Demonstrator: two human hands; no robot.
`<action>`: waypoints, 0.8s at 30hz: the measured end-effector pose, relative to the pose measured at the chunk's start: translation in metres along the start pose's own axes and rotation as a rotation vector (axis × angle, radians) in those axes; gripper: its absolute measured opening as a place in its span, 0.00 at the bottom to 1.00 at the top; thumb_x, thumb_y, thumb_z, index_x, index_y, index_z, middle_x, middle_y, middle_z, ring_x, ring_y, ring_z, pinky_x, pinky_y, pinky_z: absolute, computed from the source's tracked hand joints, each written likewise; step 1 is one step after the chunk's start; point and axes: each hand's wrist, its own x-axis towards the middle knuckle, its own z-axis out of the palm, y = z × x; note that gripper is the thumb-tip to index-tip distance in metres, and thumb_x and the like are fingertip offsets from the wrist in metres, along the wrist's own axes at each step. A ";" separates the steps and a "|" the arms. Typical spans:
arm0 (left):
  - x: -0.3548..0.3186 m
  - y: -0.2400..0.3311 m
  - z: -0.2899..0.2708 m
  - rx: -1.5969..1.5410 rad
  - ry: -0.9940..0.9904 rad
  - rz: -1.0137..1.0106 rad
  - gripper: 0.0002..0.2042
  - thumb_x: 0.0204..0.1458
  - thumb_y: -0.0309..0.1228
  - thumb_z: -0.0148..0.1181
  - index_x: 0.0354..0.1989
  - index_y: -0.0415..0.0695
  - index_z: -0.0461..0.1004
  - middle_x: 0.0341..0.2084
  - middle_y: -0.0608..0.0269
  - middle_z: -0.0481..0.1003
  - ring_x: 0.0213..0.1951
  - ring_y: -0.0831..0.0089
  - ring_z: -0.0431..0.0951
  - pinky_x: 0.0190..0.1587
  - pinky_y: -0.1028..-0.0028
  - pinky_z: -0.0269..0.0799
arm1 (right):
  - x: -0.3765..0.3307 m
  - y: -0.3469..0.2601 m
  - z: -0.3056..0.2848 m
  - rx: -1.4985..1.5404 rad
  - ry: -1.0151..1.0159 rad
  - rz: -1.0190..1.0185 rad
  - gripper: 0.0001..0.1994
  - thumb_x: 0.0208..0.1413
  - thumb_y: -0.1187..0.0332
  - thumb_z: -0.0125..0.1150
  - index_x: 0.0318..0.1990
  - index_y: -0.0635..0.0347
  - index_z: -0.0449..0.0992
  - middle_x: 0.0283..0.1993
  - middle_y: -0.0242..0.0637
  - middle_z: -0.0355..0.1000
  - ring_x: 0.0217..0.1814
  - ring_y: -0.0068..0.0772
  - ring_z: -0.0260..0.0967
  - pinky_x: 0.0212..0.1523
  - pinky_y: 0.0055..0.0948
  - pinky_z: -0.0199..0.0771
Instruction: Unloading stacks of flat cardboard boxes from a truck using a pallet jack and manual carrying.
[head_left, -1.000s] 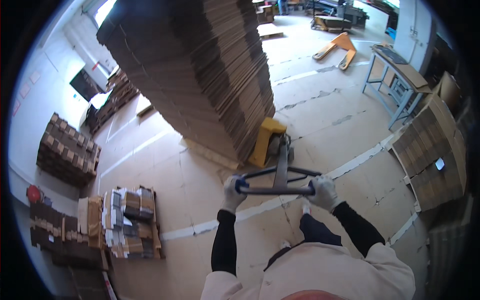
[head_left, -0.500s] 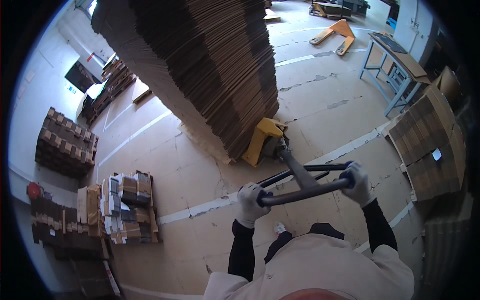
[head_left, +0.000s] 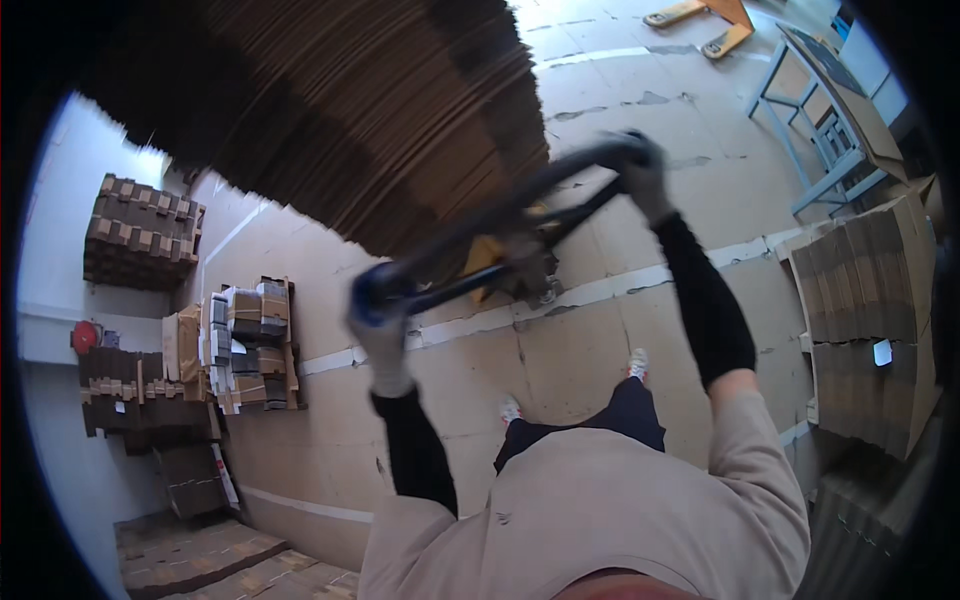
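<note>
Both my hands, in pale gloves with blue on them, grip the dark looped handle [head_left: 480,228] of a yellow pallet jack [head_left: 484,262]. My left hand [head_left: 381,325] is wrapped round the lower left end of the handle. Higher up, my right hand [head_left: 645,178] holds its far right end, slightly smeared by motion. The handle slants up to the right and hides much of the jack's body. Just beyond it rises a very tall stack of flat brown cardboard [head_left: 330,110], its base partly hidden by the handle.
Bundled cardboard stacks [head_left: 250,345] stand to the left, another stack [head_left: 142,235] behind them by the wall. Folded cardboard [head_left: 868,325] sits at the right, near a grey-blue table [head_left: 835,110]. An orange pallet jack [head_left: 728,30] rests at the far right. White lines mark the worn floor.
The handle has risen and swung to a steep slant, my right hand going up and away, my left hand moving left and up. The tall stack now appears farther left and higher.
</note>
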 end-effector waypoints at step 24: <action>-0.055 0.045 0.124 0.330 0.647 -0.212 0.04 0.51 0.18 0.59 0.34 0.31 0.71 0.17 0.59 0.71 0.18 0.75 0.72 0.18 0.76 0.67 | 0.143 0.042 0.143 -0.004 -0.110 -0.076 0.11 0.40 0.65 0.70 0.30 0.59 0.78 0.26 0.47 0.74 0.29 0.47 0.76 0.28 0.36 0.72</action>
